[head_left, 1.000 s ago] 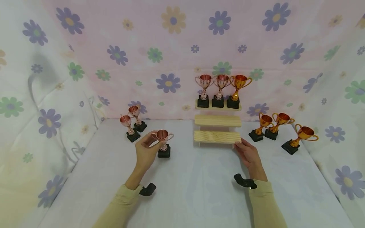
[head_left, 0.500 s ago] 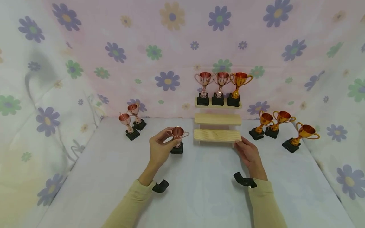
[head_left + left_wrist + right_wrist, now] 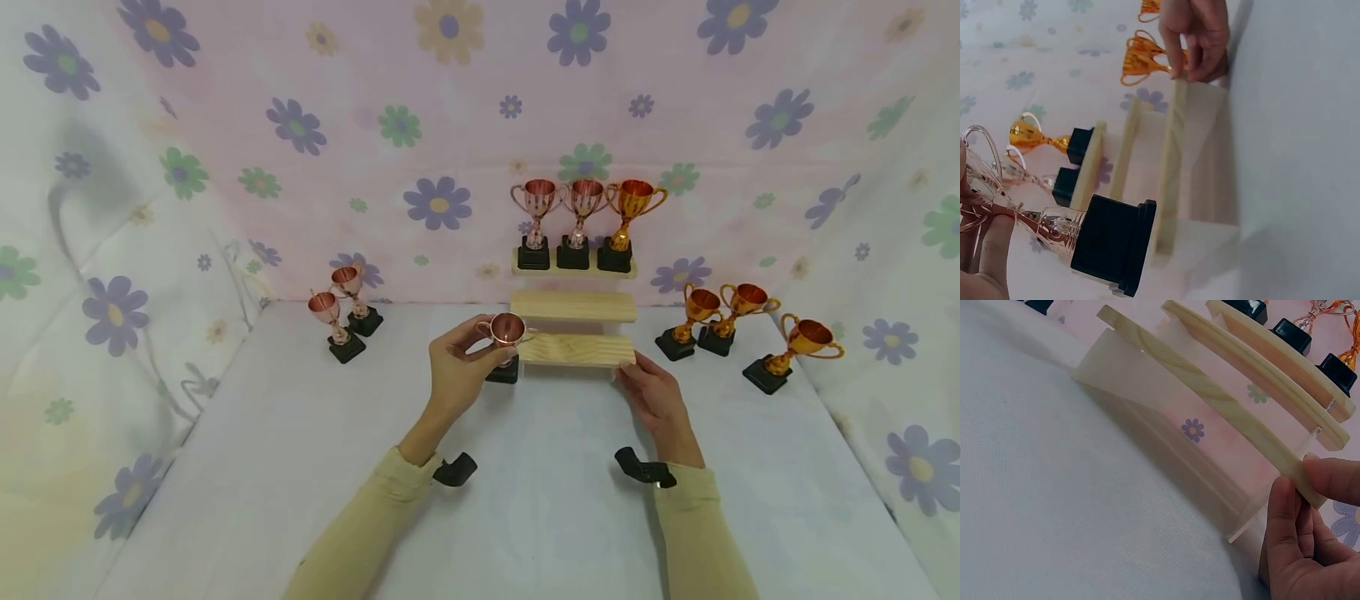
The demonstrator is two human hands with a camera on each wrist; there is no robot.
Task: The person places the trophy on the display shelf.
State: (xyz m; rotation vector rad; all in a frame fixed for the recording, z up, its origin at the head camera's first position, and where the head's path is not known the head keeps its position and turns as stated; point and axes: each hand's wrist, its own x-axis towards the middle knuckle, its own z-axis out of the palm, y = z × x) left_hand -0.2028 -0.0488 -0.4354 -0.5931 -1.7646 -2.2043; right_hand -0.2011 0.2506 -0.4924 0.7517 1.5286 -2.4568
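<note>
Copper-pink trophy (image 3: 507,343), a small two-handled cup on a black square base, is pinched at the bowl by the left hand (image 3: 459,375), thumb and fingers curled round it, base just at the left end of the stepped stand's lowest wooden step (image 3: 576,350). A second ago it was well toward 9 o'clock, nearer the two pink trophies (image 3: 341,312). The right hand (image 3: 656,396) grips the step's right corner as before. Open worktop (image 3: 525,517) lies toward 6 o'clock; gold trophies (image 3: 742,329) crowd 3 o'clock.
</note>
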